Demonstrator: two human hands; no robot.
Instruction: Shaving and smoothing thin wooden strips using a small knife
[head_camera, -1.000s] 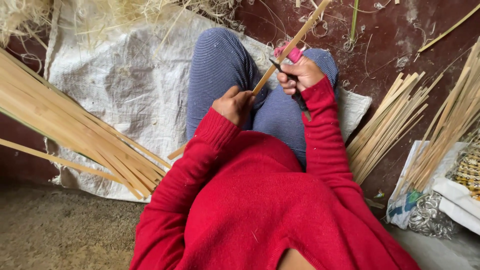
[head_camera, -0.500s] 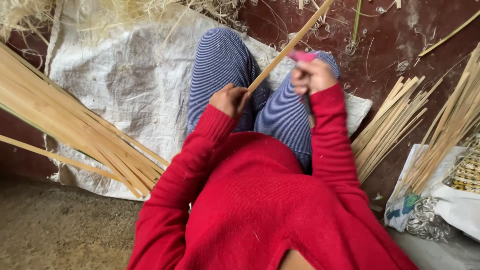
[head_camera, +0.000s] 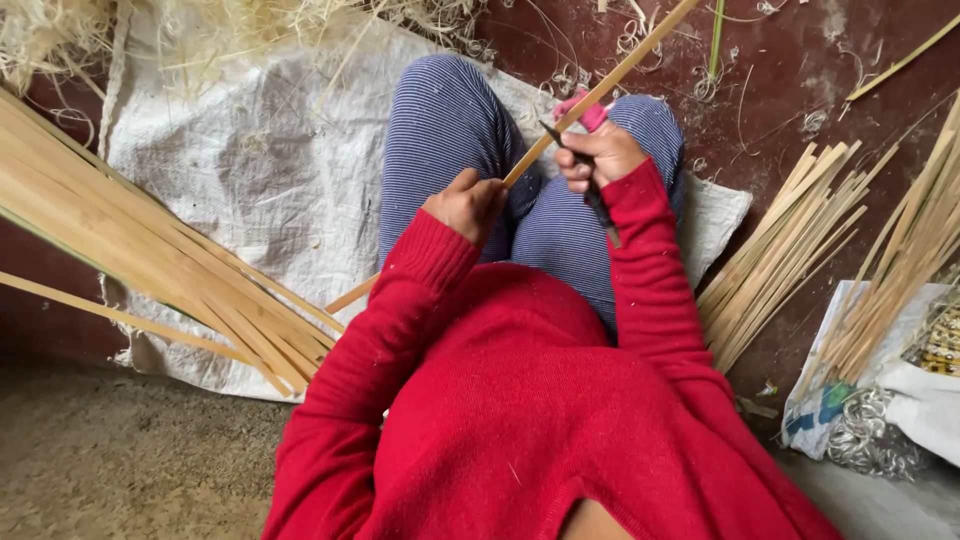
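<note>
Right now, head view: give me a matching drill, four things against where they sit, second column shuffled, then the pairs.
Things:
1. bamboo strip
2. knife
3. white sack
4. split strip bundle

Places:
A. spread on the floor under the legs
B. in the right hand
C. on the floor at the right
D. across both hands, left hand low

Pairs: 1-D, 2-B, 3-A, 4-C

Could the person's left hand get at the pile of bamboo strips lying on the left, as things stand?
Probably yes, but not freely: the left hand is closed around the long strip. The pile of strips lies open on that side with nothing between.
</note>
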